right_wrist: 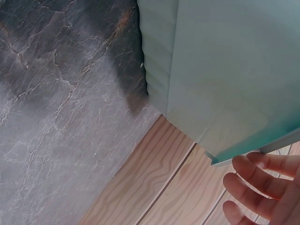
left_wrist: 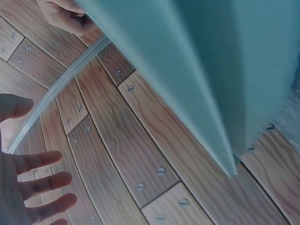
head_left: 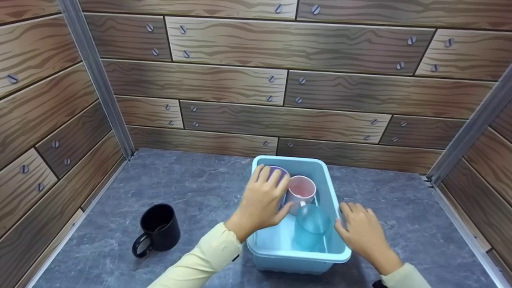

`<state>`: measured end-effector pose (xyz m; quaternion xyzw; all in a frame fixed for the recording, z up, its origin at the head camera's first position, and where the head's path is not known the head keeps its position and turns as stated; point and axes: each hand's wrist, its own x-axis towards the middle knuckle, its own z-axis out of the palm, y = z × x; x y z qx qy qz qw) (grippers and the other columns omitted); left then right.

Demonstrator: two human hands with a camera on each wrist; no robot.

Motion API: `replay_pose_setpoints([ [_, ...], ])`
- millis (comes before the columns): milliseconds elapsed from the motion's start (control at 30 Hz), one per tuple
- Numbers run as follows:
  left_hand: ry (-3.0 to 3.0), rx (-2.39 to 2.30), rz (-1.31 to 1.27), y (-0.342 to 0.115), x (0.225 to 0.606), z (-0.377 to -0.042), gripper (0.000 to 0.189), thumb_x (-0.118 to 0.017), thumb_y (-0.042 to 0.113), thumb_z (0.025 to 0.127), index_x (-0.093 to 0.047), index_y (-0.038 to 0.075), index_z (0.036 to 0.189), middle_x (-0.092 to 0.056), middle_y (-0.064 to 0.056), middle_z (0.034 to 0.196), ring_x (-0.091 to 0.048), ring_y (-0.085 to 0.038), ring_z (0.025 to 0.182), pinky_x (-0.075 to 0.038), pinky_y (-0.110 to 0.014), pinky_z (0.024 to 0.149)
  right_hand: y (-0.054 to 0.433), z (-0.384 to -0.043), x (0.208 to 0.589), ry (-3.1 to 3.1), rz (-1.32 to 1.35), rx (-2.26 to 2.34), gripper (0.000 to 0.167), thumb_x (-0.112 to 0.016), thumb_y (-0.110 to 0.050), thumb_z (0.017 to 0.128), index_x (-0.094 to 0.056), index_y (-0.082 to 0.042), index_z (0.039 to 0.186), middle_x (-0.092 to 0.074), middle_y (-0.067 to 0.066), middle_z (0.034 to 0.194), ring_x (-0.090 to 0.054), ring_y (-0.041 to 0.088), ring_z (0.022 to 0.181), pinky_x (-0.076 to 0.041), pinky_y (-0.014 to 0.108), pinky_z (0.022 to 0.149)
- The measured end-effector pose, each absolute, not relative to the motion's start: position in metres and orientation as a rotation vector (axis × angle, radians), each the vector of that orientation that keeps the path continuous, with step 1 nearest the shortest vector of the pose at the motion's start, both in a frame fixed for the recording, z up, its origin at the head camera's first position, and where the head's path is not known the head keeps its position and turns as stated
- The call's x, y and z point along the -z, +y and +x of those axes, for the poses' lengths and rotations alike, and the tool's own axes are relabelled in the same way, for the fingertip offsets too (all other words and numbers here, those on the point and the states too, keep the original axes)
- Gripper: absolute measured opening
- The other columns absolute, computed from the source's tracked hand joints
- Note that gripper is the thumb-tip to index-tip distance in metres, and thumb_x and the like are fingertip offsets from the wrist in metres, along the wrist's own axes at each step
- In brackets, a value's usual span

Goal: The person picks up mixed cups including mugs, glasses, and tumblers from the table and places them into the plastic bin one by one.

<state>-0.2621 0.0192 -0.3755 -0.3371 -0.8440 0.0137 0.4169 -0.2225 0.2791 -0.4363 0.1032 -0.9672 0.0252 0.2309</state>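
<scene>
A light-blue plastic bin point(head_left: 296, 258) stands on the table with several cups inside. My left hand point(head_left: 264, 196) is over its left side, fingers spread above a purple-rimmed cup point(head_left: 281, 170) that it partly hides. The left wrist view shows that hand point(left_wrist: 33, 180) with straight, parted fingers and nothing between them. A white mug with a pink inside point(head_left: 301, 189) stands beside the purple one, and a translucent blue cup point(head_left: 311, 230) is nearer me. At the bin's right rim is my right hand point(head_left: 360, 228), its loosely bent fingertips right at the edge in the right wrist view.
To the left of the bin, a black mug point(head_left: 160, 230) stands upright on the grey marbled table point(head_left: 200, 188), handle toward the lower left. Wood-patterned panels point(head_left: 232, 84) rise behind and at both sides, with metal posts point(head_left: 100, 80) at the corners.
</scene>
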Motion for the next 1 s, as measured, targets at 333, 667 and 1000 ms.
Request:
replay_pose_setpoints([
  [333, -2.162, -0.022, -0.776, -0.010, 0.384, -0.261, 0.051, -0.061, 0.052, 0.078, -0.061, 0.014, 0.112, -0.062, -0.005, 0.103, -0.056, -0.026, 0.099, -0.041, -0.044, 0.098, 0.279, -0.224, 0.436, -2.647, 0.303, -0.054, 0.028, -0.062, -0.020, 0.080, -0.061, 0.001, 0.099, -0.065, 0.018, 0.091, -0.060, 0.033, 0.083, -0.045, 0.048, 0.069],
  [667, -2.160, -0.003, -0.708, -0.035, 0.389, -0.261, 0.047, -0.062, 0.049, 0.078, -0.062, 0.014, 0.109, -0.061, -0.006, 0.096, -0.055, -0.026, 0.093, -0.043, -0.043, 0.093, 0.280, -0.223, 0.435, -2.674, 0.285, -0.068, 0.027, -0.061, -0.020, 0.082, -0.062, 0.000, 0.100, -0.066, 0.018, 0.091, -0.061, 0.033, 0.084, -0.045, 0.047, 0.068],
  [1000, -2.102, 0.045, -0.628, -0.068, 0.399, -0.264, 0.046, -0.066, 0.044, 0.073, -0.062, 0.011, 0.104, -0.058, -0.008, 0.093, -0.052, -0.027, 0.088, -0.041, -0.042, 0.090, 0.280, -0.222, 0.437, -2.664, 0.283, -0.070, 0.023, -0.062, -0.020, 0.081, -0.061, -0.002, 0.096, -0.065, 0.016, 0.088, -0.060, 0.031, 0.080, -0.043, 0.045, 0.065],
])
